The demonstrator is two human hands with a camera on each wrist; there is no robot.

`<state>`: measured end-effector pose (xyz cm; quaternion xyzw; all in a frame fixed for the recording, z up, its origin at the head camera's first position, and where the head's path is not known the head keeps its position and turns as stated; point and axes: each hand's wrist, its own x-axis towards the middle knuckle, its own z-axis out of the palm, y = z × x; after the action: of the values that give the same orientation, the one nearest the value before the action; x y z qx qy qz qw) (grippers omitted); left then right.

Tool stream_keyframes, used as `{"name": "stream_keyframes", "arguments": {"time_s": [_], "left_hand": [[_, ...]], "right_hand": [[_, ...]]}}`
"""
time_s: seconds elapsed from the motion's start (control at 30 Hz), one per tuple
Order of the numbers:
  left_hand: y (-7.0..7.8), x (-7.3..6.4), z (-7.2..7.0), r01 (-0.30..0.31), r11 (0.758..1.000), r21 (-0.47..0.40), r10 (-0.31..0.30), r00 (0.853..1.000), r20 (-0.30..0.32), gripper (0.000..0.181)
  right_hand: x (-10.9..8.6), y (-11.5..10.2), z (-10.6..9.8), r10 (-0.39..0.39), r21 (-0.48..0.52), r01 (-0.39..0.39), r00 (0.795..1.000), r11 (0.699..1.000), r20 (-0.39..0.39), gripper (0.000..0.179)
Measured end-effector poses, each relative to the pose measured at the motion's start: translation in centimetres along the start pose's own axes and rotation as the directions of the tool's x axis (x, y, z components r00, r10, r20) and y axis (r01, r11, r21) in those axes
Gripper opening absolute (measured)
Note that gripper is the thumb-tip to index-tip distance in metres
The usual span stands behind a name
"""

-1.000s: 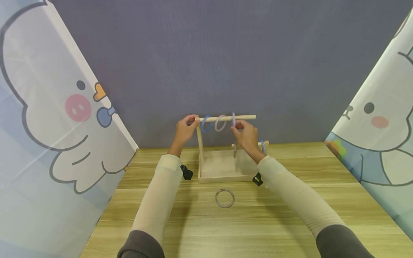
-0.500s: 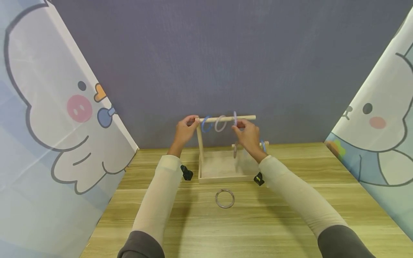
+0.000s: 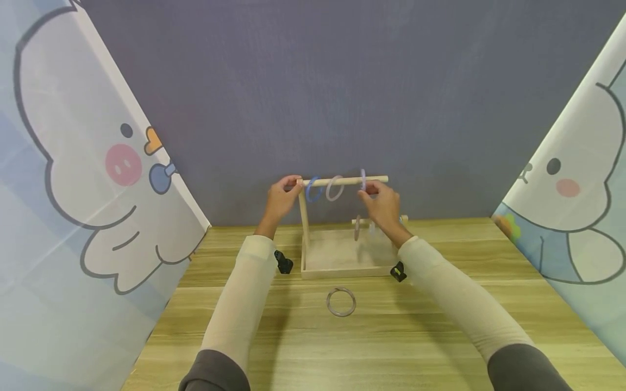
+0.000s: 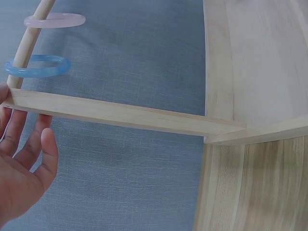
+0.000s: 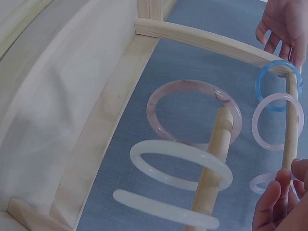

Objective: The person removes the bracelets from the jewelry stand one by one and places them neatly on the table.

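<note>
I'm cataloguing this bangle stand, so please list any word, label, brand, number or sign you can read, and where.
None can be read.
Bangles and wooden stand: no visible lettering.
Printed panels: cartoon drawings, no legible words.
Black object by the right sleeve: yellow-green mark, too small to read.

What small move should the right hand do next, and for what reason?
Probably, the right hand should loosen its grip and let the lilac ring hang. That ring circles the top rod, apart from the pink ring, and the left hand holds the rack. A loose ring lies on the table, perhaps next.
</note>
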<state>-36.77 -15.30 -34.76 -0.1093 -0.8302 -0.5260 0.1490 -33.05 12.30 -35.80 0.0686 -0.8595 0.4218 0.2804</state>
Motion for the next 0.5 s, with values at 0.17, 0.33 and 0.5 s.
{"name": "stream_keyframes", "arguments": {"time_s": [0.17,0.33,0.5], "left_hand": [[0.1,0.0,0.0,-0.009,1.000,-0.015,0.009,1.000,-0.001,0.035],[0.2,-0.1,0.0,0.002,1.000,-0.015,-0.002,1.000,0.007,0.035],[0.2,-0.1,0.0,0.008,1.000,-0.007,-0.008,1.000,0.013,0.036]], "right_hand": [[0.2,0.4,-0.4,-0.016,0.006,0.016,1.000,1.000,-0.014,0.023],[0.3,0.8,-0.9,-0.010,-0.009,0.010,1.000,1.000,-0.024,0.024],[0.3,1.1,-1.4,-0.002,0.003,0.002,0.999,1.000,-0.032,0.024]]}}
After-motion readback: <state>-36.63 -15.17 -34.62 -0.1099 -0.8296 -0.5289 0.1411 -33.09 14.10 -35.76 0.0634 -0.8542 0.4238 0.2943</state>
